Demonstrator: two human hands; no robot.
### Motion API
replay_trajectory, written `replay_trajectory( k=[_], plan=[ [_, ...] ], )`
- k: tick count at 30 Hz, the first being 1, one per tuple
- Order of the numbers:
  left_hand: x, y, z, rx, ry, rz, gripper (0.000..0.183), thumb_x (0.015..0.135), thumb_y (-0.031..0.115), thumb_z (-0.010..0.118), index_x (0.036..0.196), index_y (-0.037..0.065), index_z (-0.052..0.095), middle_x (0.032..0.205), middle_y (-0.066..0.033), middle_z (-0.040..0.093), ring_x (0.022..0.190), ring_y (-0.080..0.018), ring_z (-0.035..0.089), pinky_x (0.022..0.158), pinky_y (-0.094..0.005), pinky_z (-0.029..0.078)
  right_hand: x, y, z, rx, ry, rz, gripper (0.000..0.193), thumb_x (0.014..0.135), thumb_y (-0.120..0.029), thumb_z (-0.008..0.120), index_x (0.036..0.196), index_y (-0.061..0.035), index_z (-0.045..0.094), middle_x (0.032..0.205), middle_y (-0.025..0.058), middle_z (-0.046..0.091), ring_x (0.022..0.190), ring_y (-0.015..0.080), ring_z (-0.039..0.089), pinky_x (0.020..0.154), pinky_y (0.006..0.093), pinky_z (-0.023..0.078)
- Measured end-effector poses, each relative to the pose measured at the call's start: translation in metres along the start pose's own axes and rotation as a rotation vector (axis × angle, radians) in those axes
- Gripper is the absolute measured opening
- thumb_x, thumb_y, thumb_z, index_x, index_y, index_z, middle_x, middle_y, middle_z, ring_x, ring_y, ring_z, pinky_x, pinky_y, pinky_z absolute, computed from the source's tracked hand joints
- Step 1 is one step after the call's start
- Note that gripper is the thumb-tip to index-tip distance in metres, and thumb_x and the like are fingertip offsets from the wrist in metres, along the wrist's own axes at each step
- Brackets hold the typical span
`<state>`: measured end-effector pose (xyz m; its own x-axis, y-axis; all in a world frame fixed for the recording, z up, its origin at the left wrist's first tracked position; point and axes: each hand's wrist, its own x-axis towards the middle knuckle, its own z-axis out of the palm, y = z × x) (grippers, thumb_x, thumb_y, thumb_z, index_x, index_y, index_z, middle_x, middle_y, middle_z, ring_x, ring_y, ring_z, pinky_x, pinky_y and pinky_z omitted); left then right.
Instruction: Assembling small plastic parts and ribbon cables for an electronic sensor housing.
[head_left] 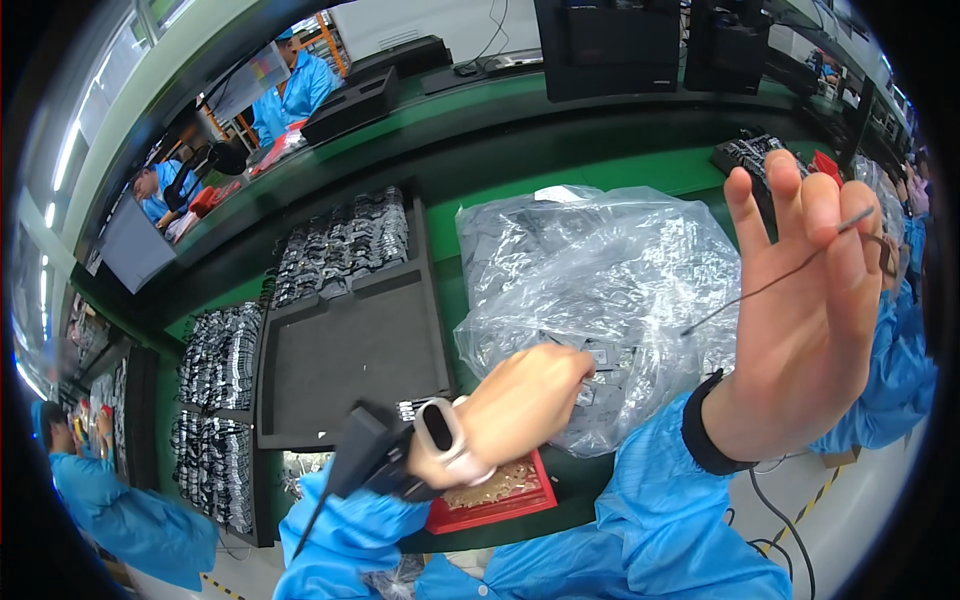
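Note:
My right hand point(795, 270) is raised at the right, palm showing. Its fingertips pinch a thin dark cable point(745, 295) that slants down to the left, one stiffer end sticking out past the fingers. My left hand point(525, 395) reaches low over a large clear plastic bag point(620, 260), fingers closed and pointing down among small dark parts point(605, 375) at the bag's near side. What those fingers grip is hidden. A light-coloured wristband and a black strap with a box-like black piece sit on my left wrist. A black band circles my right wrist.
Left of the bag lies a black foam tray point(355, 345), with rows of coiled black cables point(345, 240) behind it and more bundles point(215, 360) beside it. A red bin point(500, 495) of small tan pieces sits beneath my left wrist. Blue-clothed people point(130, 510) work around the bench.

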<state>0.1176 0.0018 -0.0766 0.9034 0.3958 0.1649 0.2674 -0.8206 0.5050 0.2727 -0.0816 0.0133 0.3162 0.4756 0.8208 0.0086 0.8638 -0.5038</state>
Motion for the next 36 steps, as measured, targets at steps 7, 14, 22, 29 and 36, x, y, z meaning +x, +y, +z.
replay_trajectory(
  k=[7, 14, 22, 29, 36],
  plan=[
    [0.038, -0.032, 0.056, -0.061, 0.069, -0.059, 0.021, 0.07, 0.004, 0.056, 0.091, 0.0, 0.055, 0.08, -0.0203, 0.057, 0.075, -0.0355, 0.055, 0.065, -0.0396, 0.046, -0.003, 0.0, -0.007, 0.035, 0.004, -0.012, 0.01, 0.083, -0.01, 0.051, 0.09, -0.0106, 0.044, 0.086, 0.0033, 0.048, 0.11, 0.0245, 0.039, 0.097, 0.0482, 0.024],
    [0.038, -0.034, 0.061, 0.27, 0.185, 0.117, 0.01, 0.066, -0.001, 0.049, 0.074, -0.001, 0.055, 0.079, -0.0162, 0.057, 0.077, -0.0317, 0.057, 0.066, -0.0371, 0.048, -0.007, 0.003, -0.023, 0.102, -0.059, -0.022, 0.014, 0.082, -0.013, 0.055, 0.089, -0.0134, 0.043, 0.084, 0.0012, 0.047, 0.107, 0.0231, 0.038, 0.097, 0.0468, 0.024],
    [0.031, -0.016, 0.036, 0.201, 0.147, 0.076, 0.012, 0.066, 0.0, 0.05, 0.076, -0.002, 0.054, 0.076, -0.0176, 0.056, 0.075, -0.0337, 0.056, 0.065, -0.0381, 0.047, -0.003, -0.005, 0.004, 0.003, -0.058, 0.005, 0.015, 0.081, -0.014, 0.057, 0.089, -0.0133, 0.044, 0.085, 0.0017, 0.047, 0.106, 0.0225, 0.037, 0.096, 0.0445, 0.025],
    [-0.014, 0.022, -0.039, -0.342, -0.038, -0.202, 0.014, 0.074, 0.006, 0.051, 0.074, 0.001, 0.038, 0.065, -0.018, 0.052, 0.059, -0.0293, 0.056, 0.053, -0.0377, 0.04, -0.002, -0.001, 0.008, -0.018, -0.082, 0.004, 0.013, 0.08, -0.01, 0.054, 0.088, -0.0088, 0.045, 0.084, 0.0049, 0.048, 0.105, 0.0238, 0.039, 0.095, 0.0429, 0.03],
    [-0.049, 0.028, -0.085, -1.305, 0.364, -0.246, 0.038, 0.068, 0.0, 0.047, 0.103, 0.007, 0.034, 0.076, -0.0055, 0.039, 0.059, -0.009, 0.035, 0.045, -0.0209, 0.028, -0.001, 0.014, 0.036, -0.005, -0.009, 0.116, 0.012, 0.075, -0.008, 0.057, 0.085, -0.0035, 0.051, 0.077, 0.0079, 0.053, 0.092, 0.0228, 0.046, 0.087, 0.0383, 0.036]
  ],
)
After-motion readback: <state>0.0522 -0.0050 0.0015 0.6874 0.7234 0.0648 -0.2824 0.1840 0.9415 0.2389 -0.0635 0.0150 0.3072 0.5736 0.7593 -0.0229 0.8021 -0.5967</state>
